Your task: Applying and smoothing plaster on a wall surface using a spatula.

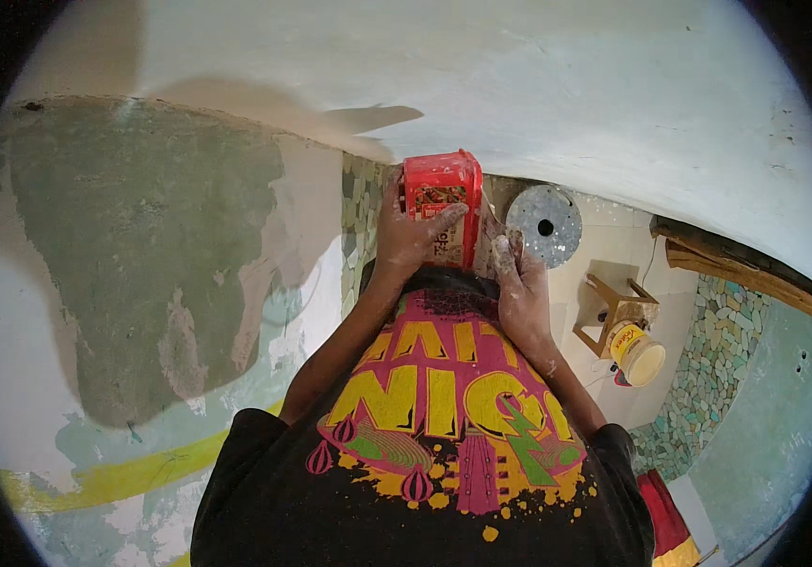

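My left hand (404, 238) is closed round a red plastic tub (442, 174) with a printed label, tipped on its side in front of my chest. The thumb lies across the label, and pale smears mark the plastic. Beside the tub's rim, my right hand (524, 295) is closed, its fingers coated with whitish paste. A thin, flat tool (491, 219) seems to stick up from it along the rim; its kind is hard to make out. The tub's inside is turned away from view.
A pale, patchily coated wall (557, 85) rises close ahead; a grey-green patched wall (141, 236) stands left. To the right are a speckled grey disc (531, 219) with a central hole, a small wooden stool (597, 326), a yellow-and-white bucket (640, 359) and a wooden beam (746, 274).
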`<state>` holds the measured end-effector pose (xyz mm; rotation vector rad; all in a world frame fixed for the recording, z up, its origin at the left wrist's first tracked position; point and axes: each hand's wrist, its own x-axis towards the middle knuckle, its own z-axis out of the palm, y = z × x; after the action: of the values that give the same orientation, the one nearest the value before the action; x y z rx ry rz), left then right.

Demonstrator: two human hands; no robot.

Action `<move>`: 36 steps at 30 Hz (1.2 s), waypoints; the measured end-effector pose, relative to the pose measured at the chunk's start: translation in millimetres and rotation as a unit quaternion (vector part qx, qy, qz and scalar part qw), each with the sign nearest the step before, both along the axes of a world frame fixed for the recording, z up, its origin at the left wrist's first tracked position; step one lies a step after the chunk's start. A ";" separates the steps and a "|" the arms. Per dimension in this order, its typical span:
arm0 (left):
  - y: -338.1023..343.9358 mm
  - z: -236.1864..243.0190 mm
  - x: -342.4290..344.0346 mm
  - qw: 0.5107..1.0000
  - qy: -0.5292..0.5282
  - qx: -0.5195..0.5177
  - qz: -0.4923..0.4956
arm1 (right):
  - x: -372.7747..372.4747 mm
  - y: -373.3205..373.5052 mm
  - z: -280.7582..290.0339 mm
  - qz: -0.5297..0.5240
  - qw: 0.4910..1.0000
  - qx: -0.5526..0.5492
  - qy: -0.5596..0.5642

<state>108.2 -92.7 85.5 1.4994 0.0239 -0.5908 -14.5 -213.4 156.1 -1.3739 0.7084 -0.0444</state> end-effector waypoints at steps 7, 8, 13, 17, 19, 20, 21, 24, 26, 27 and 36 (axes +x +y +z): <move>2.2 -14.4 2.7 0.994 -0.070 0.083 0.002 | 2.4 -0.8 3.3 0.014 0.999 0.004 0.030; -0.6 -8.9 2.3 0.995 -0.069 0.075 0.007 | 2.0 -1.5 1.7 0.019 0.999 -0.017 0.032; -1.2 -8.0 4.5 0.997 -0.059 0.037 0.014 | 3.2 -3.6 3.2 0.040 0.996 -0.045 0.070; -0.7 -11.5 3.2 0.989 -0.106 0.100 0.012 | 3.4 -1.4 5.3 0.040 0.997 -0.034 0.063; -1.4 -7.4 3.2 0.988 -0.107 0.110 0.006 | 2.8 -0.4 5.5 0.034 0.998 -0.031 0.047; -2.4 -2.8 3.5 0.990 -0.099 0.102 0.001 | 2.5 -0.4 5.5 0.037 0.997 -0.045 0.056; -2.9 -0.7 3.0 0.991 -0.090 0.094 -0.003 | 2.1 -0.5 5.3 0.040 0.995 -0.059 0.067; -1.2 -12.1 2.0 0.983 -0.132 0.127 0.004 | 0.5 2.1 0.9 0.034 0.997 -0.049 0.043; 0.4 -19.7 1.3 0.976 -0.155 0.151 0.013 | 2.0 2.6 4.7 0.045 0.996 -0.065 0.043; 1.5 -23.7 0.7 0.968 -0.178 0.174 0.022 | 2.9 2.7 7.7 0.056 0.994 -0.082 0.044; 20.2 -34.4 7.5 0.987 0.099 -0.100 0.075 | 13.1 -9.0 35.5 -0.140 0.983 0.107 -0.046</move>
<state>115.7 -72.5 51.1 1.2291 0.2241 -0.6013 -1.4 -222.4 191.6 -1.0532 0.8004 -0.2466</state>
